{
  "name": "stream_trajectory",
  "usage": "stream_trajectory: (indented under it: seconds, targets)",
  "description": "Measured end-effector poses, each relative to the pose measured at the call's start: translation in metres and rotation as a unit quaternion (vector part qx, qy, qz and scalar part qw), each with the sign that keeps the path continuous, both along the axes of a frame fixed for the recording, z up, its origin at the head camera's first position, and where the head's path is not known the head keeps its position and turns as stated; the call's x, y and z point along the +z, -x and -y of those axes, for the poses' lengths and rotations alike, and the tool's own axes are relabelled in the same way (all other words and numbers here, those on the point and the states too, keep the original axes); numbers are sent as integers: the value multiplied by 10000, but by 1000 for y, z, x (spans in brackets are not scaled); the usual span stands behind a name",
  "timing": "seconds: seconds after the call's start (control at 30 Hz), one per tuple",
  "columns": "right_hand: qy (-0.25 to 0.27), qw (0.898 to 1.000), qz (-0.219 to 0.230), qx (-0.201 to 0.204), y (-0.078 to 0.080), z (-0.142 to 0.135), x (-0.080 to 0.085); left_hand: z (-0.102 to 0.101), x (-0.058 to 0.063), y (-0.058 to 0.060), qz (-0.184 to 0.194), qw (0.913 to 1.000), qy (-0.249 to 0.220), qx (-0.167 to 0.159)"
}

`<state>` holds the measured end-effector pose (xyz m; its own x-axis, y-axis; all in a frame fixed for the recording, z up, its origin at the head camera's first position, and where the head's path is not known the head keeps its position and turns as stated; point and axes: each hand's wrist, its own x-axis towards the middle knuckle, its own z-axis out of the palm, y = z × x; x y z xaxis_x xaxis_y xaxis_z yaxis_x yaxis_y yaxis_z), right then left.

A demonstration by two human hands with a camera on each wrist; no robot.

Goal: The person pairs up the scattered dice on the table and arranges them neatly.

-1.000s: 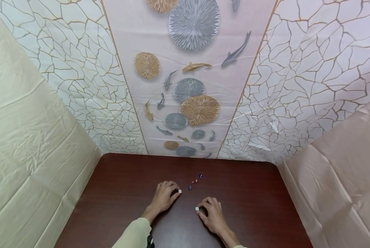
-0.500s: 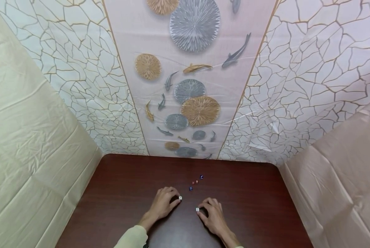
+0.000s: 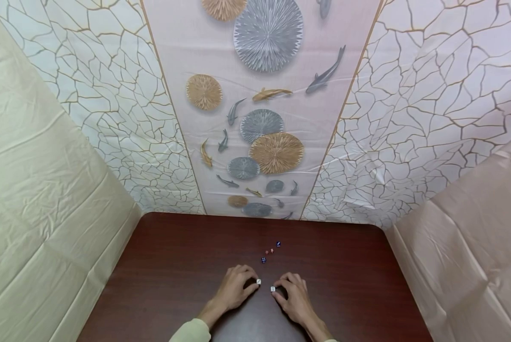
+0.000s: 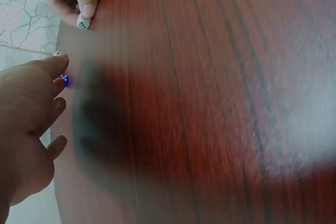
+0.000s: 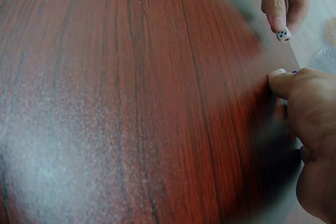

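Dice lie loose on the dark wood counter (image 3: 174, 266), none of them in any holder. The left hand (image 3: 236, 290) rests with curled fingers and pinches a white die (image 3: 258, 281) at its fingertips, low on the counter; the right hand (image 3: 294, 294) does the same with a second white die (image 3: 272, 288), the two dice near each other but apart, with bare wood between them. Just beyond the hands sits a blue die (image 3: 263, 260), then two small red dice (image 3: 269, 251) side by side and another blue die (image 3: 278, 243) farther back, all apart from the hands. Nothing lies between the two white dice. Open wood spreads wide to the left and right of the hands and runs back to the counter's far edge, where a patterned cloth backdrop (image 3: 259, 118) rises; plain cloth sheets (image 3: 37, 190) close both sides.
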<state>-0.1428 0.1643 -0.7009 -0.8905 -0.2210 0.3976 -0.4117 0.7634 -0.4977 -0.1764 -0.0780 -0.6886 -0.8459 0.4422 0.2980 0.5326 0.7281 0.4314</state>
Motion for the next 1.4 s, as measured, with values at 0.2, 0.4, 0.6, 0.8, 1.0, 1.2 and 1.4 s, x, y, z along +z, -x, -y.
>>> stream_trajectory:
  seconds: [0.2,0.4,0.6,0.8,1.0,1.2,1.4]
  targets:
    - [-43,10000,85,-17,0,0,0,-8,-4,-6,-26,9999,-99,19]
    - [-41,10000,40,-8,1,0,-2,-18,-9,-11,112,9999,-102,56]
    - [-34,9997,254,-29,0,0,-2,-26,-10,-14,78,9999,-109,110]
    - [-18,9981,609,-71,0,-1,1,-30,-15,-13,37,9997,-82,219]
    - [-17,9974,713,-87,0,-1,2,-33,-20,-14,-124,9994,-79,309]
    - [-87,9990,429,-76,1,-1,0,-34,-20,-14,-139,9993,-82,325]
    - [-78,9998,177,-12,0,-1,-1,-34,-20,-14,-109,9994,-12,326]
